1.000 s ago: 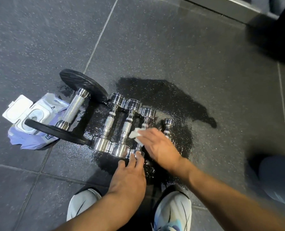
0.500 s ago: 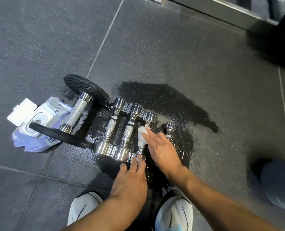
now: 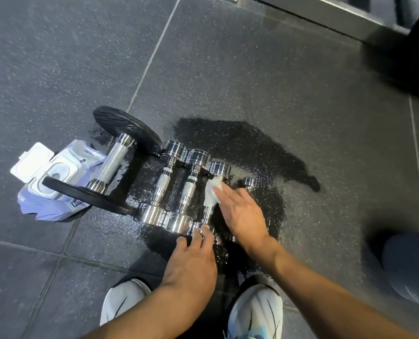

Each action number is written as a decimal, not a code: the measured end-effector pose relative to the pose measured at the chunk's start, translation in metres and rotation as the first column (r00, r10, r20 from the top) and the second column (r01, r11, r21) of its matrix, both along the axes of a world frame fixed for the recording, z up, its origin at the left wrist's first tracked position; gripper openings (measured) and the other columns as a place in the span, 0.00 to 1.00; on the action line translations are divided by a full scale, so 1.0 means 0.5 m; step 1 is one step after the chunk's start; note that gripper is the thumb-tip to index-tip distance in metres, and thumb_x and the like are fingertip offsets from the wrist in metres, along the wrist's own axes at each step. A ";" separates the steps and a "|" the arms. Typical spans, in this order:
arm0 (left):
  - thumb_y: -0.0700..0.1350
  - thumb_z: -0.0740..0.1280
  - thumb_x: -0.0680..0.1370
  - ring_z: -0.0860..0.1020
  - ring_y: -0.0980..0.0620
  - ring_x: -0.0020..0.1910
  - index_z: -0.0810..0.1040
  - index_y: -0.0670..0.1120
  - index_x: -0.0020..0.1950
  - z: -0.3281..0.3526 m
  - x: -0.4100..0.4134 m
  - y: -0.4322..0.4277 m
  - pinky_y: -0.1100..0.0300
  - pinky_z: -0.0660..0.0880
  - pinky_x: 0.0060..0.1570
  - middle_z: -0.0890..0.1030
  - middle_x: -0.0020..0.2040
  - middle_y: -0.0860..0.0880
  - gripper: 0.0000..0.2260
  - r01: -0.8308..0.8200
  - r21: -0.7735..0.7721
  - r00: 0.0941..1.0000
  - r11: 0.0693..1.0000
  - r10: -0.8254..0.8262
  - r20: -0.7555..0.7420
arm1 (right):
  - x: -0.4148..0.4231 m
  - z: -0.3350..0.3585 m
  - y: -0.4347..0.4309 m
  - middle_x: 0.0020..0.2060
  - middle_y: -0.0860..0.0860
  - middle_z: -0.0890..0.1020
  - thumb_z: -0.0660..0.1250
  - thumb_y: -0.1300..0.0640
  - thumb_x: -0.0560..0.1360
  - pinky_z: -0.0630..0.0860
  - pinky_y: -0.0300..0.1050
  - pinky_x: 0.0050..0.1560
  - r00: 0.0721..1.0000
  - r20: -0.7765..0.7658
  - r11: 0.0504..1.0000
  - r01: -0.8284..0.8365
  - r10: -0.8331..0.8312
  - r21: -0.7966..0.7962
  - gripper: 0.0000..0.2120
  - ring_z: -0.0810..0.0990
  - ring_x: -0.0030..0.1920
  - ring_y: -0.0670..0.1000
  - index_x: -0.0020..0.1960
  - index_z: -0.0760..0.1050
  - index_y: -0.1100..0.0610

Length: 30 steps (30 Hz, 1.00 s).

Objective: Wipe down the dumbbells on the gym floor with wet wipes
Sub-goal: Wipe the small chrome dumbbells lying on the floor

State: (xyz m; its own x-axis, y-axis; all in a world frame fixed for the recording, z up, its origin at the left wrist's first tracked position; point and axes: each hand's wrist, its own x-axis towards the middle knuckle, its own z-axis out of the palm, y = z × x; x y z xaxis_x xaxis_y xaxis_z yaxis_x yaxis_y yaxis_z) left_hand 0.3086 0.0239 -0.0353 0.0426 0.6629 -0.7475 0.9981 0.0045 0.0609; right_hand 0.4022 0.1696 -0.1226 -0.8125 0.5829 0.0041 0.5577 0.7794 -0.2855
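Several chrome dumbbells lie side by side on the dark rubber floor, next to a larger dumbbell with black plates (image 3: 113, 162). My right hand (image 3: 242, 214) presses a white wet wipe (image 3: 212, 194) onto the handle of the third chrome dumbbell (image 3: 219, 168), fingers laid straight along it. My left hand (image 3: 193, 255) rests its fingertips on that dumbbell's near end. The smallest dumbbell (image 3: 250, 183) lies just right of my right hand, partly hidden by it. Two bigger chrome dumbbells (image 3: 163, 189) (image 3: 191, 187) lie to the left.
An open purple wet-wipe pack (image 3: 56, 182) lies at the left under the black-plated dumbbell. The floor around the dumbbells is wet (image 3: 252, 148). My white shoes (image 3: 255, 311) stand below. A metal base (image 3: 326, 18) runs along the top right; a grey-clad leg (image 3: 411, 267) is at the right.
My right hand has slid the wipe up the third dumbbell's handle toward its far head. My left hand has stayed on the near end.
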 end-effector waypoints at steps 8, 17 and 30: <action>0.40 0.48 0.87 0.47 0.35 0.82 0.48 0.32 0.81 0.004 0.000 0.003 0.38 0.54 0.77 0.41 0.82 0.33 0.24 0.011 0.023 1.000 1.000 -0.010 -0.008 | 0.027 0.012 -0.082 0.36 0.46 0.77 0.64 0.58 0.80 0.70 0.43 0.46 0.999 0.032 0.994 0.033 -0.030 -0.107 0.04 0.68 0.39 0.47 0.48 0.77 0.52; 0.40 0.50 0.86 0.47 0.37 0.82 0.50 0.33 0.82 0.001 0.000 0.001 0.38 0.53 0.78 0.41 0.82 0.34 0.25 0.020 0.045 1.000 0.999 -0.019 -0.024 | 0.023 0.041 -0.058 0.31 0.45 0.72 0.66 0.54 0.80 0.72 0.37 0.36 0.994 0.037 0.982 0.109 -0.105 -0.155 0.07 0.69 0.32 0.47 0.57 0.79 0.52; 0.39 0.49 0.86 0.48 0.35 0.82 0.53 0.31 0.80 0.006 -0.001 0.001 0.37 0.55 0.76 0.41 0.82 0.32 0.24 0.039 0.044 0.999 0.998 -0.038 -0.010 | -0.047 0.009 0.002 0.25 0.46 0.73 0.58 0.55 0.86 0.67 0.44 0.22 0.907 -0.172 0.881 0.305 -0.384 -0.361 0.06 0.66 0.22 0.44 0.50 0.69 0.50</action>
State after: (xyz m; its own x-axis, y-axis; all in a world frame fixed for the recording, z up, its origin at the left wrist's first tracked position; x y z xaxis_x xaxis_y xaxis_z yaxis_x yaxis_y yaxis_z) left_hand 0.3080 0.0243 -0.0322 0.0623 0.6936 -0.7177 0.9980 -0.0364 0.0515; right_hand 0.3786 0.1704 -0.1183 -0.5582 0.8270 -0.0671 0.6606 0.3941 -0.6389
